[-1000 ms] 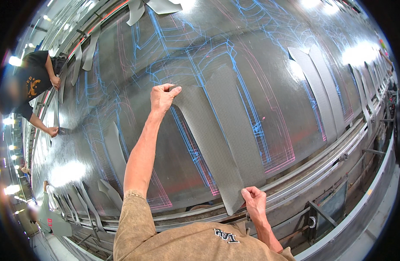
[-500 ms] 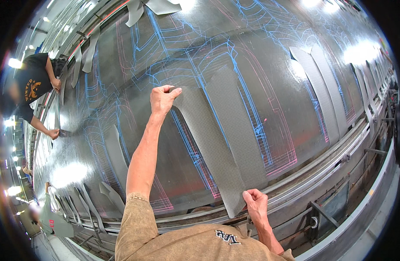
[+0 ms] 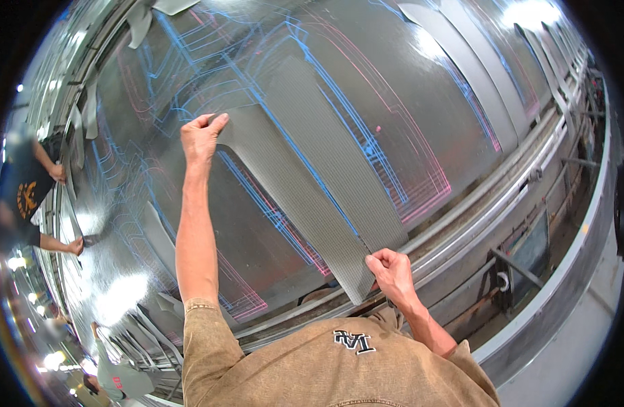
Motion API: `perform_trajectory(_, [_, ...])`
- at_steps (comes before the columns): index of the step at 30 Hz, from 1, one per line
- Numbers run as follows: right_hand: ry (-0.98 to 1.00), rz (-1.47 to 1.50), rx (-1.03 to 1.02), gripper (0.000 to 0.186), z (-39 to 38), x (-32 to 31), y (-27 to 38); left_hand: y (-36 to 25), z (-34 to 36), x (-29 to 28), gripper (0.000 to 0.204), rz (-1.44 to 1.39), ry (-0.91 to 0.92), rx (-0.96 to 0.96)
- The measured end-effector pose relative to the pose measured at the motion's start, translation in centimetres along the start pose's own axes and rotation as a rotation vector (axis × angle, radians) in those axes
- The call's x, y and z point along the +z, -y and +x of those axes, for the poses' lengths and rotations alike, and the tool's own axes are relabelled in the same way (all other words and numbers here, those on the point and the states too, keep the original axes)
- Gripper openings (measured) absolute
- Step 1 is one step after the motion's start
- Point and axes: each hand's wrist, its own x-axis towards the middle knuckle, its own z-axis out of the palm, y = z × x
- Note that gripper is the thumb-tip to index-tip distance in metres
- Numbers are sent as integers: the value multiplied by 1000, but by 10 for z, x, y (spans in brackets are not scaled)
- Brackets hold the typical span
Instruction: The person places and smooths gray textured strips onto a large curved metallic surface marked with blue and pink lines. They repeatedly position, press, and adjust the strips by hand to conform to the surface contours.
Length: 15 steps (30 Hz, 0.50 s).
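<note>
A long grey textured fabric panel (image 3: 285,169) lies slantwise over the dark printing table (image 3: 366,74), which is marked with blue and pink lines. My left hand (image 3: 200,140) pinches the panel's far left corner between thumb and fingers. At its near end, my right hand (image 3: 393,273) is closed on the right edge, close to the bottom corner. A second grey panel (image 3: 325,136) lies flat beside it on the right. Between the two panels runs a blue line, showing almost down to my right hand.
More paired grey panels (image 3: 471,64) lie farther right. A metal rail (image 3: 474,186) borders the table's near side, with a frame below. Two co-workers stand at the left; one, in a dark shirt (image 3: 28,197), handles panels at the opposite edge.
The view has shifted, so the table appears farther up and left. My right hand has brought the panel's near end into line with the blue line, uncovering more of the neighbouring panel's edge.
</note>
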Motion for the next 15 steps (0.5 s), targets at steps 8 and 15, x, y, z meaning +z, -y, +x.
perform_trajectory(8, [-65, -89, -66, 25, -3, 8, -2, -7, -4, -1, 21, -10, -7, -43])
perform_trajectory(15, [-80, -74, -39, 25, -2, 7, -2, -11, -5, 1, 25, 8, -15, -27])
